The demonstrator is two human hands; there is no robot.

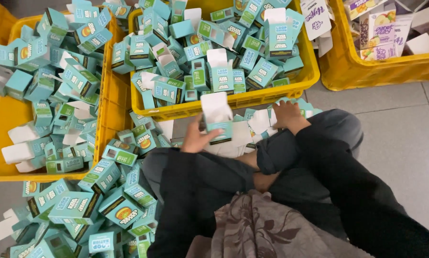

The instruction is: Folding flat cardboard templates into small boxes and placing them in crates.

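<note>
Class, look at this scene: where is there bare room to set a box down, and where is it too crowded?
Free: the grey tiled floor, bordered by the right-hand yellow crate and the person's knee. Crowded: the middle crate and left crate brim with teal boxes, and more boxes cover the floor beside the left hand.

The right hand (285, 114) has its fingertips buried among flat cartons at centre frame. The purple boxes (381, 33) and their yellow crate (381, 71) are cut off at the upper right edge.
</note>
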